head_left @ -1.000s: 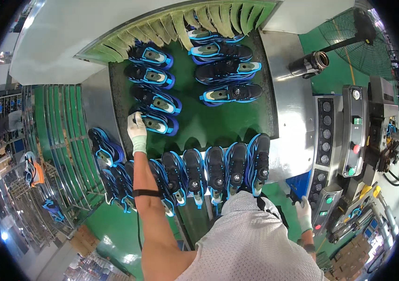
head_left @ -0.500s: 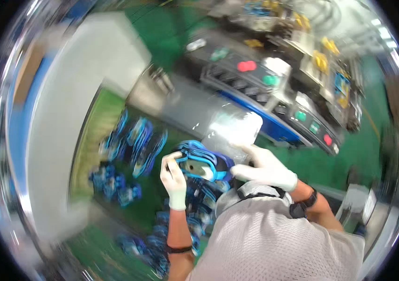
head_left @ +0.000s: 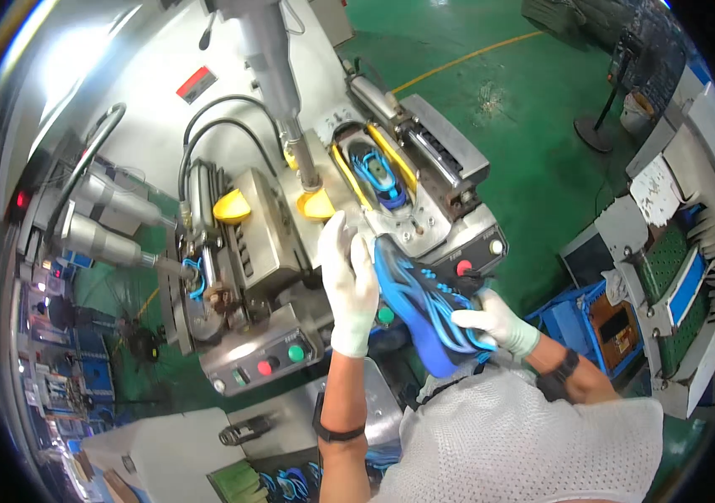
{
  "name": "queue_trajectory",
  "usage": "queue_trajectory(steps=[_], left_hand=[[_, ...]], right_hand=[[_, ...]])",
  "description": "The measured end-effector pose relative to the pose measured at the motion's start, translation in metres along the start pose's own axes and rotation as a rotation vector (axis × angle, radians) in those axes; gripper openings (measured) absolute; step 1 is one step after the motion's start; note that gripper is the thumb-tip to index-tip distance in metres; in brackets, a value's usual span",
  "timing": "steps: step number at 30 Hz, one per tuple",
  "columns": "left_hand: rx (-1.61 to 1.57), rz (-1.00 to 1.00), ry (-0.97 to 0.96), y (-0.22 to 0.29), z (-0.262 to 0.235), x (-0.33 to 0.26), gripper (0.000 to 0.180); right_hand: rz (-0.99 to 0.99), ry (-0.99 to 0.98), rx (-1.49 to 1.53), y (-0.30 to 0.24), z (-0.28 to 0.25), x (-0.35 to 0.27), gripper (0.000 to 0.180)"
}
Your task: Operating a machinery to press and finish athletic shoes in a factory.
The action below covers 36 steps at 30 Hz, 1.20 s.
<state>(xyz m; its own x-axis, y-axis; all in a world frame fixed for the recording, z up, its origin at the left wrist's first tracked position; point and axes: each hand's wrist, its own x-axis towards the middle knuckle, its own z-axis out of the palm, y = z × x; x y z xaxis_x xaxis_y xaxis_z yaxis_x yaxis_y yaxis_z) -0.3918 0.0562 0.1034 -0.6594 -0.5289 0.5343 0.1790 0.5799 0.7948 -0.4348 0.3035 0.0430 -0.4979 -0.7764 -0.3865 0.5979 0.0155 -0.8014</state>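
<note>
A blue and black sports shoe (head_left: pixel 426 306) with light-blue lacing hangs tilted in front of my body. My right hand (head_left: pixel 496 324), in a white glove, grips it at its lower right end, thumb over the upper. Beside the shoe's upper end is my left hand (head_left: pixel 347 289), also gloved, its fingers stretched out; whether it touches the shoe is unclear. Beyond both hands stands a metal press machine. A second blue shoe (head_left: pixel 377 173) sits in its right station between yellow pads (head_left: pixel 393 155).
Control panels with a red button (head_left: pixel 266 367) and a green button (head_left: pixel 296 353) line the machine's front. A metal cylinder (head_left: pixel 269 63) comes down over the middle. Several blue shoes (head_left: pixel 295 484) lie at the bottom. A blue crate (head_left: pixel 571 327) is at right.
My view has swung from the shoe pile to the press machine. The shoe has come along, turned lengthwise. My right hand now grips it, and my left hand's fingers have straightened.
</note>
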Motion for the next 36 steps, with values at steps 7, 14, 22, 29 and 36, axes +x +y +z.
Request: queue_trajectory(steps=[7,14,22,29,36], left_hand=[[0.496,-0.517,0.023,-0.208,0.161,0.108,0.092],[0.409,-0.434,-0.024,-0.248,0.14,0.139,0.065],[-0.49,-0.663,0.047,-0.093,-0.008,0.022,0.072],[-0.164,-1.017,0.057,0.005,-0.154,-0.191,0.063],[0.248,-1.283,0.619,0.002,-0.13,-0.408,0.077]], right_hand=[[-0.253,0.343,0.308,-0.013,-0.057,-0.04,0.063],[-0.259,0.514,0.34,-0.023,-0.06,-0.038,0.066],[-0.179,0.308,-0.08,-0.11,-0.047,0.088,0.04],[-0.123,0.153,-0.906,-0.132,-0.02,0.397,0.034],[-0.564,0.369,-1.543,-0.093,-0.053,0.451,0.034]])
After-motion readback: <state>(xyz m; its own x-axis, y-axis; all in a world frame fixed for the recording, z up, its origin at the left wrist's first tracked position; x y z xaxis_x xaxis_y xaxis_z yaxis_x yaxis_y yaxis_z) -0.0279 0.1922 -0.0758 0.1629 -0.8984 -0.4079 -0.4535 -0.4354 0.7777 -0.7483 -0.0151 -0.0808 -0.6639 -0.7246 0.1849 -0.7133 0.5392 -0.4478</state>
